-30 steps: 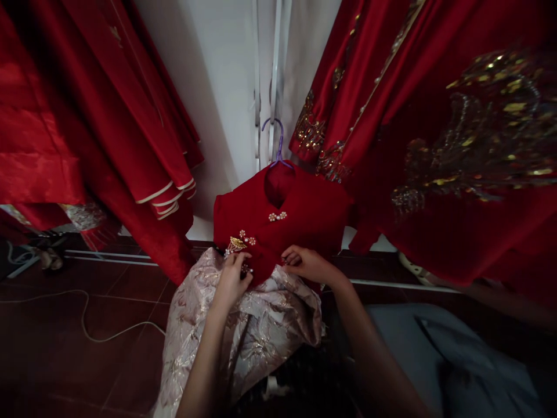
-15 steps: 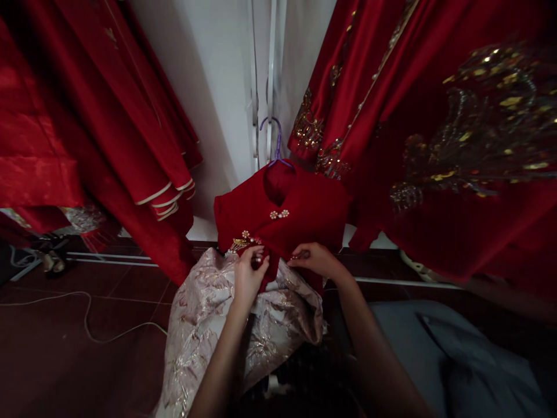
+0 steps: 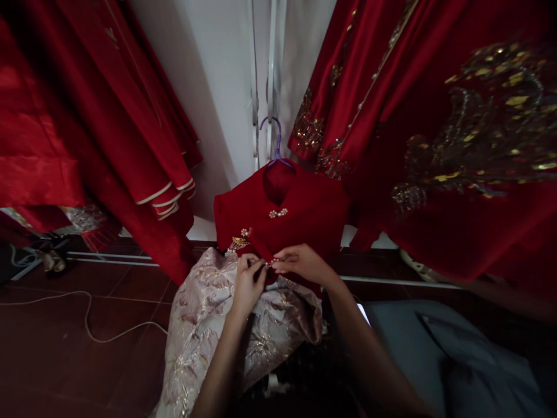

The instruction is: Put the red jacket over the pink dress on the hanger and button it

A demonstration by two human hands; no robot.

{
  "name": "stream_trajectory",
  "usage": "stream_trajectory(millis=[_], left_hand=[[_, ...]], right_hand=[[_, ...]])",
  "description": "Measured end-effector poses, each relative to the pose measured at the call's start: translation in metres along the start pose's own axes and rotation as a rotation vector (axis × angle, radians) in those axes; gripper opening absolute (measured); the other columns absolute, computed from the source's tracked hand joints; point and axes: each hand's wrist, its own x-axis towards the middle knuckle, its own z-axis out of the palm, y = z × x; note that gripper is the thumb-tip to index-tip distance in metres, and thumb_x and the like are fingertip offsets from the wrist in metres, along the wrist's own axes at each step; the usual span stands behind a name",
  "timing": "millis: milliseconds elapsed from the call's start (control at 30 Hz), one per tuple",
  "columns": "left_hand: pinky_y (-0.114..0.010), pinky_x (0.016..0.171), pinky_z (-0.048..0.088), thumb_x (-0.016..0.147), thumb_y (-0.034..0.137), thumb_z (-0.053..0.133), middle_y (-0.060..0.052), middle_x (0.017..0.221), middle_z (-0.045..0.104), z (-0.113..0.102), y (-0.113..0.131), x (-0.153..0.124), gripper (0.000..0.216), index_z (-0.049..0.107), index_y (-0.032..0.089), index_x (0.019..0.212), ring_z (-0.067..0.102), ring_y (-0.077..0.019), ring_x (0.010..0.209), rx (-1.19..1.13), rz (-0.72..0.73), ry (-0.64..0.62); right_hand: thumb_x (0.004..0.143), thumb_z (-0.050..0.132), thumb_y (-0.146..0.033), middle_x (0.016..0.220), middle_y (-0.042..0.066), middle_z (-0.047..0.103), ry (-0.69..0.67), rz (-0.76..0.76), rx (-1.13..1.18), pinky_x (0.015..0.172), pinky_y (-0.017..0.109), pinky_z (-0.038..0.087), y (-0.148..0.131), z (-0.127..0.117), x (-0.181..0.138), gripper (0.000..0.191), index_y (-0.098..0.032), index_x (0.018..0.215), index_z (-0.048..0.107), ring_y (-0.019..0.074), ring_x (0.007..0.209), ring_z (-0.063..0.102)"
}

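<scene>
A small red dress top (image 3: 304, 215) hangs on a purple hanger (image 3: 275, 139), with a pale floral brocade skirt (image 3: 209, 325) below it. Pearl clasps (image 3: 277, 213) and a gold ornament (image 3: 238, 241) sit on its front. My left hand (image 3: 249, 278) and my right hand (image 3: 300, 262) meet at the lower front edge of the red top. Both pinch the fabric at a small fastening between their fingertips; the fastening itself is mostly hidden.
Long red gowns (image 3: 108, 128) hang at the left, and red gowns with gold sequin embroidery (image 3: 456, 145) hang at the right. A white wall with a rail (image 3: 270, 75) stands behind. A white cord (image 3: 87, 319) lies on the dark red tile floor. Grey cloth (image 3: 435, 348) lies at lower right.
My left hand has moved right from the gold ornament to the lower front edge. My right hand has shifted left to meet it, and both now pinch the same spot.
</scene>
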Motion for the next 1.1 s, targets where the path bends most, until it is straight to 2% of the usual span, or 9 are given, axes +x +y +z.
stream_trajectory(millis=[100, 200, 300, 500, 767, 967, 1100], left_hand=[[-0.031, 0.079, 0.044, 0.084, 0.025, 0.052, -0.005, 0.088, 0.059, 0.002, 0.003, -0.001, 0.017, 0.063, 0.018, 0.094, 0.055, -0.0168, 0.086, -0.004, -0.031, -0.033], [-0.029, 0.077, 0.043, 0.082, 0.024, 0.053, -0.003, 0.083, 0.060, 0.004, 0.005, -0.001, 0.011, 0.058, 0.018, 0.089, 0.055, -0.0157, 0.082, -0.024, -0.083, -0.031], [-0.027, 0.072, 0.042, 0.080, 0.024, 0.055, -0.002, 0.079, 0.059, 0.006, 0.005, 0.000, 0.009, 0.056, 0.018, 0.087, 0.056, -0.0151, 0.077, -0.010, -0.131, -0.012], [-0.025, 0.069, 0.041, 0.080, 0.026, 0.055, -0.002, 0.078, 0.059, 0.005, 0.005, 0.003, 0.009, 0.057, 0.018, 0.084, 0.056, -0.0144, 0.075, 0.000, -0.156, 0.001], [-0.025, 0.067, 0.041, 0.080, 0.027, 0.055, -0.002, 0.078, 0.057, 0.006, 0.009, 0.005, 0.011, 0.062, 0.019, 0.083, 0.055, -0.0145, 0.076, 0.042, -0.129, -0.021], [-0.025, 0.067, 0.045, 0.076, 0.026, 0.058, -0.002, 0.075, 0.063, 0.003, 0.010, 0.005, 0.012, 0.064, 0.017, 0.081, 0.058, -0.0127, 0.068, -0.053, -0.236, -0.001], [-0.026, 0.069, 0.048, 0.071, 0.021, 0.061, -0.003, 0.075, 0.068, -0.003, 0.012, 0.008, 0.012, 0.067, 0.017, 0.080, 0.063, -0.0140, 0.069, -0.146, -0.347, -0.051]], right_hand=[[0.066, 0.069, -0.028, 0.083, 0.005, 0.072, 0.000, 0.013, 0.013, 0.074, 0.034, 0.055, 0.006, -0.002, 0.003, 0.029, -0.016, 0.092, 0.070, 0.0186, 0.078, 0.068], [0.066, 0.069, -0.026, 0.084, 0.006, 0.072, 0.009, -0.018, -0.091, 0.076, 0.033, 0.054, 0.007, -0.004, 0.003, 0.028, -0.015, 0.092, 0.070, 0.0191, 0.080, 0.068], [0.068, 0.068, -0.028, 0.080, 0.007, 0.072, 0.040, -0.073, -0.158, 0.073, 0.032, 0.055, 0.007, -0.005, 0.004, 0.024, -0.015, 0.088, 0.070, 0.0191, 0.077, 0.068], [0.070, 0.066, -0.029, 0.080, 0.007, 0.071, 0.053, -0.084, -0.230, 0.064, 0.030, 0.055, 0.008, -0.005, 0.005, 0.023, -0.016, 0.089, 0.070, 0.0185, 0.072, 0.067], [0.071, 0.066, -0.029, 0.085, 0.007, 0.072, 0.127, -0.142, -0.291, 0.064, 0.029, 0.054, 0.006, -0.008, 0.005, 0.023, -0.016, 0.089, 0.070, 0.0180, 0.073, 0.067], [0.072, 0.064, -0.029, 0.083, 0.007, 0.072, 0.071, -0.140, -0.293, 0.069, 0.030, 0.054, 0.007, -0.004, 0.007, 0.022, -0.015, 0.089, 0.070, 0.0174, 0.073, 0.067], [0.073, 0.064, -0.027, 0.085, 0.006, 0.072, 0.129, -0.168, -0.364, 0.073, 0.030, 0.053, 0.011, 0.004, 0.011, 0.020, -0.016, 0.090, 0.070, 0.0172, 0.077, 0.067]])
